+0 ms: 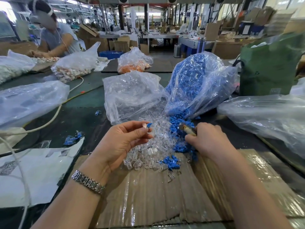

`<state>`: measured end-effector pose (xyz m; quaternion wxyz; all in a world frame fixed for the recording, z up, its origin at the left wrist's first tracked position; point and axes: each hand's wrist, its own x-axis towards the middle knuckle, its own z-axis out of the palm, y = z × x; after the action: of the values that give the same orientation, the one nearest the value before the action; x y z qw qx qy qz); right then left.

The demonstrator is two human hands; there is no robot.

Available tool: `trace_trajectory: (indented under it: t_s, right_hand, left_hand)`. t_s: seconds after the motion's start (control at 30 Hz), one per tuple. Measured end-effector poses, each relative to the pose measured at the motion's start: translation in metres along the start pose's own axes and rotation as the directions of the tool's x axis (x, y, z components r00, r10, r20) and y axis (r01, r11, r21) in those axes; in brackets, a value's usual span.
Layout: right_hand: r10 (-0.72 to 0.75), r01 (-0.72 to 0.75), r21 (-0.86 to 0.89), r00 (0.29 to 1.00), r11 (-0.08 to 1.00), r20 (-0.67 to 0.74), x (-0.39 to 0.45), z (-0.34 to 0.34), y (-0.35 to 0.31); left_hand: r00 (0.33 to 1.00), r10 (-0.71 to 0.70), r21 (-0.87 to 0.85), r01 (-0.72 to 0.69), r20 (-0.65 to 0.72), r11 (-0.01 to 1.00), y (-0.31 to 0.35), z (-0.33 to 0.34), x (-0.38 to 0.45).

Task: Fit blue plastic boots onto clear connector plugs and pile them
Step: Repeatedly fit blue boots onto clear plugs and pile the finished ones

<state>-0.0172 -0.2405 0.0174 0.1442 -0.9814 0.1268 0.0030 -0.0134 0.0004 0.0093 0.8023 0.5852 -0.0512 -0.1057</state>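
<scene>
While most stock lay loose, job looked early: few fitted pieces [72,139] on table at left. Left hand [122,142] pinched plug [145,128] with boot [149,124] at fingertips, long axis roughly level, blue end pointing right. Right hand [206,139], fingers curled round small tool [188,128], rested on boots [179,124] beside plugs [148,154].

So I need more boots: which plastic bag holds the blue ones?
The tall clear bag at centre right, spilling blue boots; its neighbour holds clear plugs.
</scene>
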Motion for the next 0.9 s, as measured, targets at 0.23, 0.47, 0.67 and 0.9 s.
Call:
trace_trajectory:
  t_s: [0.23, 0.47, 0.67, 0.9]
  right_hand:
    - [-0.211, 0.101, 0.634, 0.973, 0.767, 0.099, -0.013, -0.023, -0.004]
    - [-0.454, 0.113, 0.686, 0.824, 0.718, 0.339, -0.036, -0.010, -0.033]
    - [-0.482, 0.125, 0.690, 0.802, 0.713, 0.353, -0.044, -0.011, -0.041]
    - [-0.440, 0.150, 0.653, 0.845, 0.743, 0.306, -0.038, 0.005, -0.047]
  left_hand:
    - [1.000, 0.005, -0.057, -0.007, -0.029, 0.998, 0.003, -0.002, 0.000]
    - [0.998, 0.059, -0.017, -0.059, -0.016, 0.998, 0.003, 0.001, 0.000]
    - [0.987, 0.157, 0.167, -0.150, -0.028, 0.974, 0.002, 0.005, -0.003]
    - [0.965, 0.255, 0.304, -0.224, -0.066, 0.926, -0.002, 0.010, -0.002]
